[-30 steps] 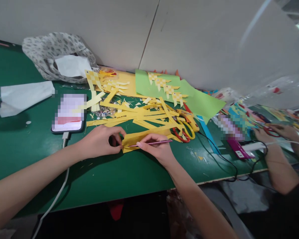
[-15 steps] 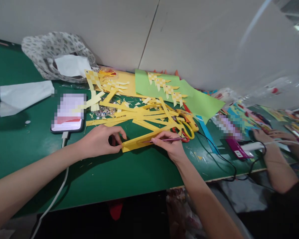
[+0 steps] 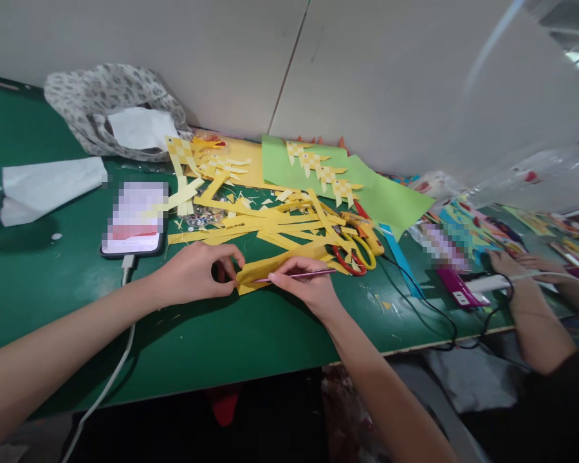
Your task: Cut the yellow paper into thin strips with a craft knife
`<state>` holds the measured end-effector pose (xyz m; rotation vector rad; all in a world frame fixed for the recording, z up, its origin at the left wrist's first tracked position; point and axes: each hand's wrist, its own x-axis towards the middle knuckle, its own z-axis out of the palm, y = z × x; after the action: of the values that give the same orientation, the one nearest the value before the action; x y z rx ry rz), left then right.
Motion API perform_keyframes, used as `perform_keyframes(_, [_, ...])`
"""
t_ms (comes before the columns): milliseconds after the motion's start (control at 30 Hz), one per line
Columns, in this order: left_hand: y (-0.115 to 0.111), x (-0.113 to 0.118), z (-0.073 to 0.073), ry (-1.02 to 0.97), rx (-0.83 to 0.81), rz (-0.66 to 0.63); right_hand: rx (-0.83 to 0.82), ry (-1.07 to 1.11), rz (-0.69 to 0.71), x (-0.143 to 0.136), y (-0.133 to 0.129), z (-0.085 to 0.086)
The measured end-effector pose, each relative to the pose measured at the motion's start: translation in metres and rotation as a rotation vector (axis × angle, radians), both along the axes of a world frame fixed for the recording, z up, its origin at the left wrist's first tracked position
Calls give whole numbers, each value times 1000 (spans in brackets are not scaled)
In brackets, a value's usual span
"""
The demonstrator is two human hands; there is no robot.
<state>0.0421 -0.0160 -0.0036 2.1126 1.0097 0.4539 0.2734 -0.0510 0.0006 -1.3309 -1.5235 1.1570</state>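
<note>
My left hand (image 3: 205,273) pinches the left end of a folded yellow paper strip (image 3: 260,267) between thumb and forefinger. A thin purple-pink stick, perhaps a pen (image 3: 313,273), is gripped in my right hand (image 3: 309,283) like a writing tool. Its tip lies against the paper's fold, a short way from my left fingertips. Just beyond my hands, loose yellow paper strips (image 3: 275,225) lie in a tangled heap. Red-and-yellow-handled scissors (image 3: 367,251) rest at the heap's right side.
A charging phone (image 3: 137,218) lies left on the green table (image 3: 212,347). Woven paper fish (image 3: 318,170) sit on green paper (image 3: 400,199) at the back. A patterned fabric bag (image 3: 77,96) stands back left. On the right are a co-worker's hands (image 3: 511,267) and black cable (image 3: 439,315).
My right hand has slid left along the yellow strip, bringing the stick's tip closer to my left fingers. My left hand stays at the strip's end.
</note>
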Motion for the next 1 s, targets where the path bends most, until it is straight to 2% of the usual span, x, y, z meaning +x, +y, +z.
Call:
perform_keyframes(233, [1,0,0,0,-16,-8,-9,-7,21,-2,2,-1])
perform_keyframes(800, [0,0,1,-6,-46,2,26,59,-35,31,11,-9])
perform_keyframes(1000, [0,0,1,-10,-49,3,-7,55,-4,14,5,-5])
